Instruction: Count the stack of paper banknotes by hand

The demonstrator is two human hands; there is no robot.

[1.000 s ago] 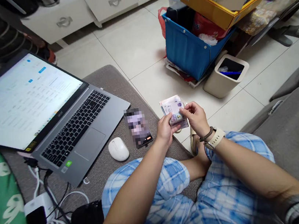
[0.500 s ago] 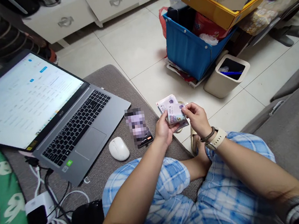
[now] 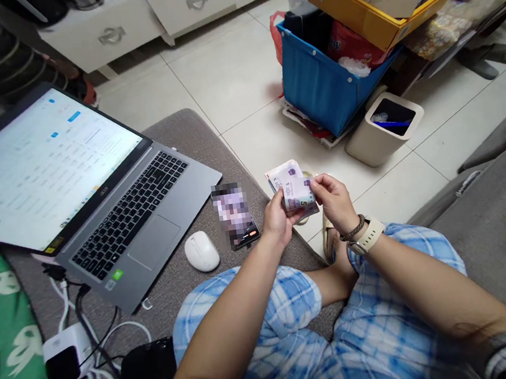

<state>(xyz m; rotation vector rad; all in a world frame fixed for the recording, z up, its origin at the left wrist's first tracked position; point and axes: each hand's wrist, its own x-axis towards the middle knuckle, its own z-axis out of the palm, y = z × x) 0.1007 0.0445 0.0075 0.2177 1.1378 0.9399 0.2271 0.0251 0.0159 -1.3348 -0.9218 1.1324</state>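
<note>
Closest in, both forearms reach out over knees in blue checked shorts, and the hands meet over the front edge of a grey cushioned seat (image 3: 184, 274). The left hand (image 3: 278, 218) is curled under a small wad of banknotes (image 3: 294, 187), thumb pressed on top, seemingly so the stack stays squared. The right hand (image 3: 335, 198), with a pale watch (image 3: 367, 235) and a beaded band at the wrist, is closed to a pinch on the right edge of the topmost note, fingertips on the paper, a grip that would let one sheet be peeled off the rest. The notes are held up off the seat, tilted toward the face; how many there are is hard to tell.

Just left of the hands a phone (image 3: 240, 232) lies flat on the seat, with a white mouse (image 3: 201, 251) beside it and an open laptop (image 3: 109, 203) farther left, all within easy reach. Cables and a white charger (image 3: 67, 360) trail off at the near left.

Beyond, on the tiled floor, a beige bin (image 3: 383, 127) stands against a blue crate (image 3: 318, 83), with a yellow box (image 3: 372, 3) stacked on top.
</note>
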